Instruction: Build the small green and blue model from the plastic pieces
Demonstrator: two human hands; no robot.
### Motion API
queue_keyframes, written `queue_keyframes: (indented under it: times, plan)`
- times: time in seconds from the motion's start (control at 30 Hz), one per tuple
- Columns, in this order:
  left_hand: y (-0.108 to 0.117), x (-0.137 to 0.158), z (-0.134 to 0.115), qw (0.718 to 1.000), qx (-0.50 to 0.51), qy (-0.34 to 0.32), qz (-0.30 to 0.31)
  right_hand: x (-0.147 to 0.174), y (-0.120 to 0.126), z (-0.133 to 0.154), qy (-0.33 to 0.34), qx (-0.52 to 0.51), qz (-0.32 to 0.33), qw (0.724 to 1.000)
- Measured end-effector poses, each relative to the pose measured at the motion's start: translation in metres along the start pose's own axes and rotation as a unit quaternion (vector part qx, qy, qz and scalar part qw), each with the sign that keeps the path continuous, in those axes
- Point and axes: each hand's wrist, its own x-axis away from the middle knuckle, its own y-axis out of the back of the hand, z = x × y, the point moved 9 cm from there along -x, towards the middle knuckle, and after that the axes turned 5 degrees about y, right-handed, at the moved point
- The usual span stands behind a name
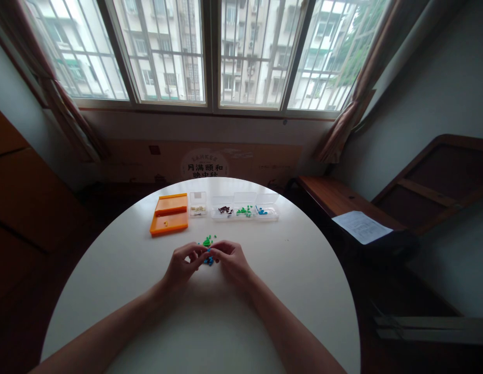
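Over the middle of the round table, my left hand and my right hand meet fingertip to fingertip. Both are closed in a pinch on what looks like a small blue plastic piece, mostly covered by the fingers. Just below the fingertips lies a little heap of blue and dark pieces. Beyond them sit several loose green pieces, partly hidden by my fingers. The exact shape of the held piece is too small to make out.
An open orange case with a few yellow bits stands at the back left. Beside it are clear lidded boxes holding pale pieces, dark pieces, green pieces and blue pieces. Paper lies on a wooden bench to the right.
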Motion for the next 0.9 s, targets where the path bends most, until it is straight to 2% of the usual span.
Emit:
queue_keyframes:
  times: [0.37, 0.67, 0.9]
  plan:
    - [0.0017, -0.0007, 0.0017, 1.0, -0.012, 0.007, -0.009, 0.0005, 0.0021, -0.0017, 0.001, 0.007, -0.007, 1.0]
    - [0.0001, -0.001, -0.007, 1.0, -0.004, -0.02, 0.005, -0.0005, 0.0021, -0.0018, 0.006, 0.01, -0.005, 1.0]
    - [0.0003, -0.001, -0.0045, 1.0, -0.008, -0.016, 0.001, -0.0014, 0.0026, -0.0036, 0.008, 0.002, -0.007, 1.0]
